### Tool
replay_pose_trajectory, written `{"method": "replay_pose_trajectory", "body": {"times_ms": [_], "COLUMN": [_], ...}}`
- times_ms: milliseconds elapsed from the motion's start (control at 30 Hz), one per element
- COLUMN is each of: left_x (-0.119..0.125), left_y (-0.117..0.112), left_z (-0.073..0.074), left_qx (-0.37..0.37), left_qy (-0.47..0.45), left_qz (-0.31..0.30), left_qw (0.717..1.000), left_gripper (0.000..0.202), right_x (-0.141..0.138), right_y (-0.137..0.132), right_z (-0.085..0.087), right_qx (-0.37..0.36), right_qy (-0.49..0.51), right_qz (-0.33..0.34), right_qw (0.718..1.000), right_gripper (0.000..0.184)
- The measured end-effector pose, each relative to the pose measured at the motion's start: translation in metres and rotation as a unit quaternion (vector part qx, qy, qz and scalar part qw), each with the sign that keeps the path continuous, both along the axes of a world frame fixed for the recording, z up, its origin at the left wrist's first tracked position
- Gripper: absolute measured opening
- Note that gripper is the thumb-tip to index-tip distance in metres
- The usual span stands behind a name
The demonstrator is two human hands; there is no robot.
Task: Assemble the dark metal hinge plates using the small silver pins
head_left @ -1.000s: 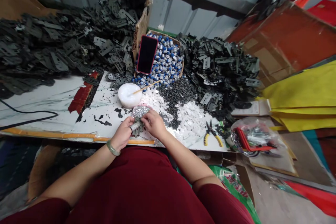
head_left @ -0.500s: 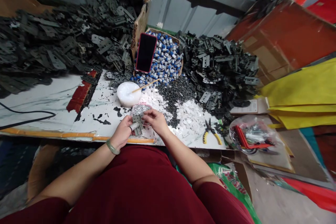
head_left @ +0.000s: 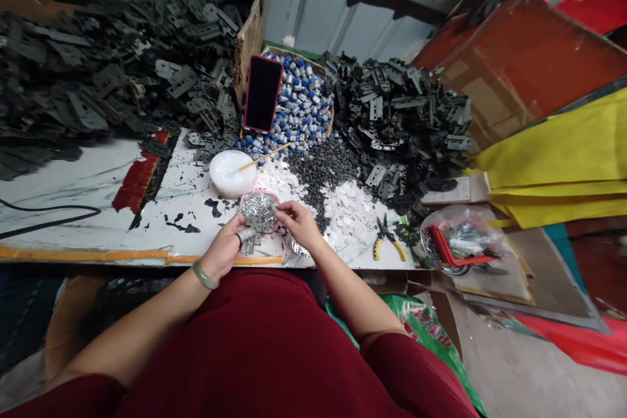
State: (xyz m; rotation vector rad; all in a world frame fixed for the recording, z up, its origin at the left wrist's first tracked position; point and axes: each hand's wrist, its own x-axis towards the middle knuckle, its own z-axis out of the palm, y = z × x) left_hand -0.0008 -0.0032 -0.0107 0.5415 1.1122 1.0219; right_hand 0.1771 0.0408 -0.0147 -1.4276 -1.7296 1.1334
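In the head view, my left hand (head_left: 225, 249) is closed on the edge of a flat grey metal bracket with holes (head_left: 253, 232), above the table's front edge. A light wrap circles one finger of that hand. Just right of the bracket, my right hand (head_left: 300, 226) has its thumb and fingers pinched together; whatever they hold is too small to make out. Behind the bracket lies a pink-rimmed tray of thin shiny metal pins (head_left: 255, 202), partly covered by the bracket. More shiny pins (head_left: 296, 245) lie beneath my right hand.
A white tub (head_left: 232, 173) with a thin stick stands behind the tray. Around it are piles of white pieces (head_left: 347, 212), black pieces (head_left: 321, 166) and blue-white parts (head_left: 306, 104). A phone (head_left: 263, 94) leans there. Yellow-handled pliers (head_left: 388, 240) lie right; bracket heaps (head_left: 399, 111) rise behind.
My right hand has moved right, away from the bracket, uncovering more of the pin tray. My left hand keeps hold of the bracket. The whole view has shifted slightly.
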Motion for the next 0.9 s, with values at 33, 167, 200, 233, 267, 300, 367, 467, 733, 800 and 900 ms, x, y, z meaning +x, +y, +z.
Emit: {"method": "replay_pose_trajectory", "body": {"times_ms": [33,167,200,233,267,300,367,467,733,800,900], "left_x": [0.001,0.007,0.009,0.010,0.012,0.013,0.015,0.016,0.019,0.019,0.018], "left_y": [0.001,0.001,0.001,0.000,-0.001,-0.002,-0.004,-0.008,-0.012,-0.012,-0.010], "left_z": [0.000,-0.001,-0.001,-0.002,-0.003,-0.004,-0.006,-0.007,-0.002,-0.002,-0.004], "left_qx": [0.001,-0.014,-0.017,-0.018,-0.018,-0.017,-0.015,-0.004,0.010,0.000,-0.013], "left_qy": [-0.006,-0.014,-0.013,-0.011,-0.007,-0.003,0.005,0.026,0.046,0.040,0.027], "left_qz": [0.002,-0.012,-0.019,-0.025,-0.030,-0.034,-0.042,-0.060,-0.090,-0.085,-0.072], "left_qw": [1.000,1.000,1.000,0.999,0.999,0.999,0.999,0.998,0.995,0.996,0.997], "left_gripper": [0.025,0.024,0.024,0.025,0.025,0.026,0.026,0.024,0.025,0.025,0.025], "right_x": [0.009,0.026,0.026,0.024,0.022,0.020,0.017,0.014,0.003,0.004,0.012], "right_y": [0.000,-0.012,-0.016,-0.020,-0.023,-0.025,-0.027,-0.028,-0.043,-0.042,-0.022], "right_z": [-0.002,-0.017,-0.022,-0.025,-0.028,-0.029,-0.026,-0.013,0.005,0.003,0.000], "right_qx": [0.021,0.091,0.101,0.110,0.116,0.117,0.099,0.037,0.050,0.053,0.024], "right_qy": [-0.041,-0.241,-0.276,-0.299,-0.311,-0.307,-0.249,-0.091,-0.110,-0.127,-0.090], "right_qz": [-0.014,0.042,0.067,0.082,0.086,0.079,0.049,0.044,0.085,0.102,0.169], "right_qw": [0.999,0.965,0.954,0.944,0.940,0.941,0.962,0.994,0.989,0.985,0.981], "right_gripper": [0.013,0.011,0.012,0.013,0.014,0.014,0.012,0.011,0.004,0.003,0.006]}}
